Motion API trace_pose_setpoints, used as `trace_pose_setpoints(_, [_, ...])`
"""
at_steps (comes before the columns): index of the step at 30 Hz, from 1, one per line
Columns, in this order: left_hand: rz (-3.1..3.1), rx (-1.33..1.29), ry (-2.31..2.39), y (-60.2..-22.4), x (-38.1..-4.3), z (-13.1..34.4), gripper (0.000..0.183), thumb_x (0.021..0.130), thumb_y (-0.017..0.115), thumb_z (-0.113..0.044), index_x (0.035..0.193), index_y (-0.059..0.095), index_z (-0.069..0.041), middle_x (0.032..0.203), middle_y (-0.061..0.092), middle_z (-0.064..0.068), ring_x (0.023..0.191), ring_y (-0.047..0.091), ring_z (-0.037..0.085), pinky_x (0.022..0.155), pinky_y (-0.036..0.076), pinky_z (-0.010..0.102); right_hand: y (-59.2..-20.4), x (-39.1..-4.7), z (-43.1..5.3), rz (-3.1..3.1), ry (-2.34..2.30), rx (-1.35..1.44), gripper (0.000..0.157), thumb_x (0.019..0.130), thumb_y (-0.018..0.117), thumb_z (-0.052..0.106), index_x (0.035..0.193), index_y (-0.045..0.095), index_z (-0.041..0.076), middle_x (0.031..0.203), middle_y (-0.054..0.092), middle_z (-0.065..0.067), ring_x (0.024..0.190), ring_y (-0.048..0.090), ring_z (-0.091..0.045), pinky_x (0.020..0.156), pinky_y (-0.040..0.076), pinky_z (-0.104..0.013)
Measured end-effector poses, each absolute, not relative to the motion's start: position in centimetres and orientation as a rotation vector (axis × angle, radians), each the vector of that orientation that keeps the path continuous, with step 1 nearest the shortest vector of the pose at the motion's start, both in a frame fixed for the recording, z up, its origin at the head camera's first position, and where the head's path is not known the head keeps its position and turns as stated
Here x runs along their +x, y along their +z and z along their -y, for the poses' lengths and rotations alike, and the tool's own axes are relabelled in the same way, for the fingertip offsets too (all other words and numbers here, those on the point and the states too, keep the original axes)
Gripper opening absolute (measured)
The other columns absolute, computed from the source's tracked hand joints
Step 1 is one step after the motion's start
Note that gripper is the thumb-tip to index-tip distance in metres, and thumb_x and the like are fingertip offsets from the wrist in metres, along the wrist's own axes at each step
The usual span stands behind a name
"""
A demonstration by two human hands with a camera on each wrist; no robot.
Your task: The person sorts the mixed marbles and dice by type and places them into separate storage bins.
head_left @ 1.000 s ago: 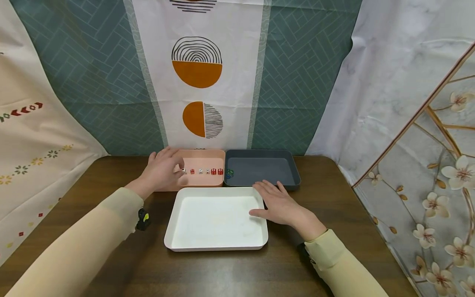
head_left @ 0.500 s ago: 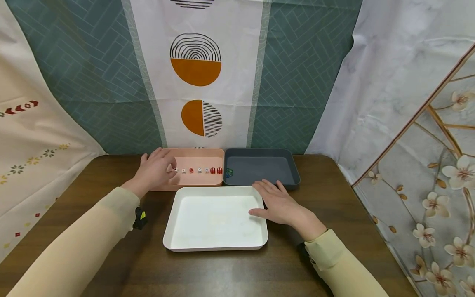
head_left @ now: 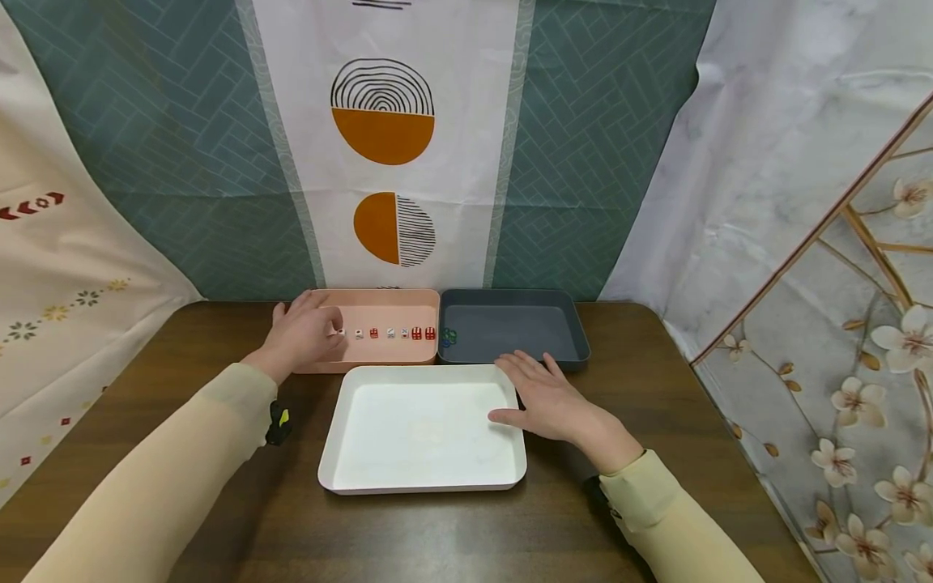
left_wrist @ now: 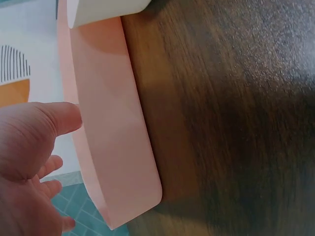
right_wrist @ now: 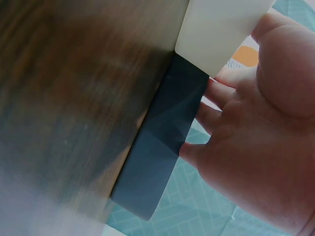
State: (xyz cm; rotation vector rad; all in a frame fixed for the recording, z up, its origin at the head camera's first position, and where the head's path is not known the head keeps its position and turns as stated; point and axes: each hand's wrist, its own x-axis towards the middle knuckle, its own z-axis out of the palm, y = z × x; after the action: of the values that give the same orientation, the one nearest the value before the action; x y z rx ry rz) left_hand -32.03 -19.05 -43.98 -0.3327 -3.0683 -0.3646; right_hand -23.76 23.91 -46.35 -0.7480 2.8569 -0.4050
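At the left part of the pink tray (head_left: 394,304), my left hand (head_left: 299,334) bends its index finger and thumb together around a small white die (head_left: 341,332), which is partly hidden. A row of white and red dice, among them a red die (head_left: 374,333), runs across that tray to the right. In the left wrist view, the thumb (left_wrist: 64,118) is at the pink tray's rim; the die is out of sight there. My right hand (head_left: 550,405) spreads straight fingers over the right edge of the white tray (head_left: 423,478), its fingertips near the dark grey tray (head_left: 510,301).
Small green and blue pieces (head_left: 449,336) lie at the left side of the dark grey tray. All the trays stand on a brown wooden table (head_left: 408,534). Patterned cloths (head_left: 619,162) hang behind and at both sides.
My left hand has shifted left along the row, and another white die now shows at its fingertips. The right hand stays where it was. The head view has tilted slightly.
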Motion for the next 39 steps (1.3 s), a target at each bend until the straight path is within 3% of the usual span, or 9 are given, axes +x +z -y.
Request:
trace_pose_setpoints(19, [3.066, -0.324, -0.313, -46.2, -33.9, 19.3, 0.008, 0.100, 0.078, -0.017, 0.104, 0.077, -0.011, 0.172, 0.033, 0.030, 0.163, 0.016, 0.050, 0.119, 0.008, 0.088, -46.5, -23.9, -24.0, -2.862, -0.399, -0.750, 0.095, 0.103, 0.074, 0.058, 0.173, 0.035, 0.008, 0.179, 0.033, -0.012, 0.169, 0.019, -0.033, 0.134, 0.004, -0.062])
trace_pose_setpoints(39, [3.061, -0.278, -0.251, -46.8, -33.8, 19.5, 0.006, 0.100, 0.077, -0.015, 0.105, 0.077, -0.011, 0.171, 0.033, 0.028, 0.161, 0.017, 0.052, 0.118, 0.008, 0.088, -46.2, -23.8, -23.7, -2.862, -0.390, -0.743, 0.093, 0.103, 0.074, 0.059, 0.173, 0.035, 0.010, 0.179, 0.034, -0.010, 0.169, 0.020, -0.032, 0.134, 0.005, -0.062])
